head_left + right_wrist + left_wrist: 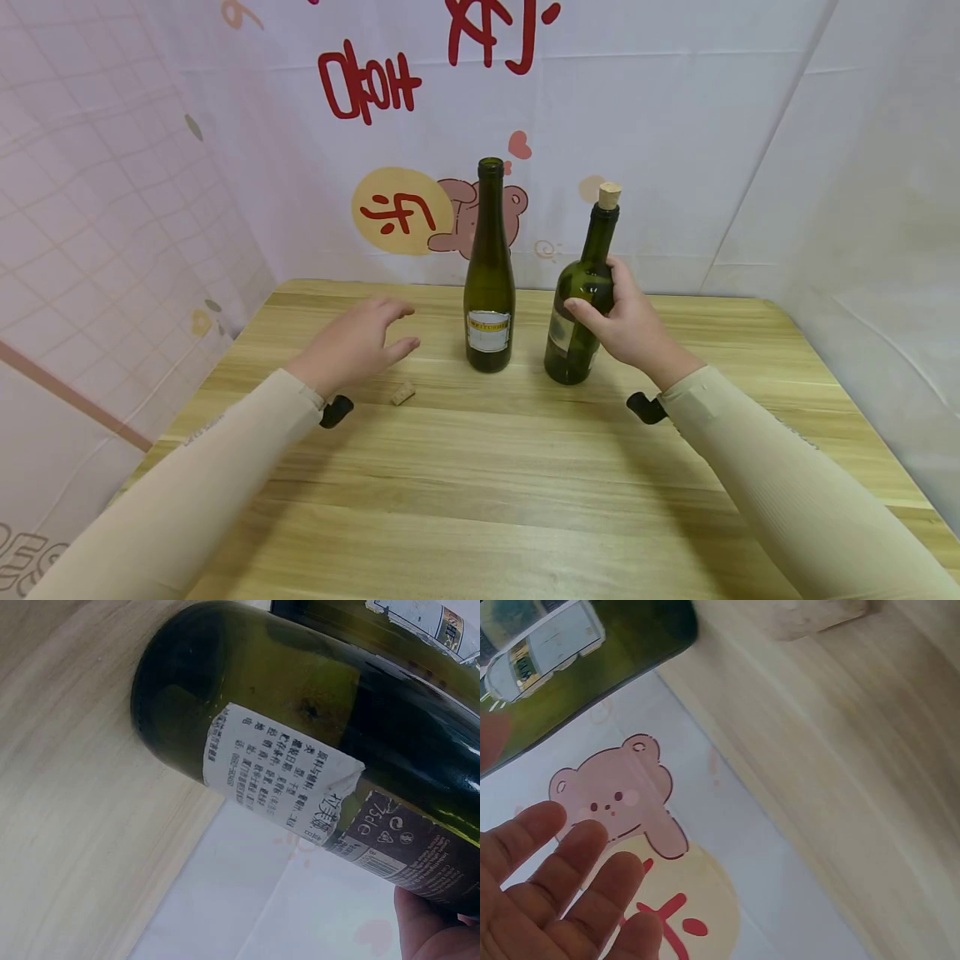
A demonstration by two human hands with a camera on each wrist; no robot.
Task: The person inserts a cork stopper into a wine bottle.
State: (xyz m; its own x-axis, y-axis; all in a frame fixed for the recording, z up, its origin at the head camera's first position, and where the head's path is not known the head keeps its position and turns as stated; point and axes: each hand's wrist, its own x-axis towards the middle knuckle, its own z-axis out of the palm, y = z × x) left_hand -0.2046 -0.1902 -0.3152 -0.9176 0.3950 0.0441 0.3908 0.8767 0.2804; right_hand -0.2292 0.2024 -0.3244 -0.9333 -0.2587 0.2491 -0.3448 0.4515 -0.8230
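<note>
Bench [480,500] of light wood grain takes the lower part of the head view, and behind its far edge hangs a white cloth [660,108]. On this cloth are printed red characters [367,83], a yellow circle [382,221], a pink bear [611,795] and a small heart [519,145]; at the left side there is a pale grid pattern.

The left grip [360,340] is in the air above the bench, with thumb and fingers apart and lightly bent. Below it and a little to the right, 1 loose cork [403,393] lies on the wood.

The right grip [630,321] is clamped on the upper body of the corked bottle [572,333], with the thumb on the near side and the fingers passing behind. In its mouth sits 1 neck cork [609,196], which stands partly out. This bottle leans slightly to the right; whether its base fully touches the bench, I cannot tell.

Between the 2 hands, near the corked bottle, the slim bottle [489,275] stands upright, its label to the front.
</note>
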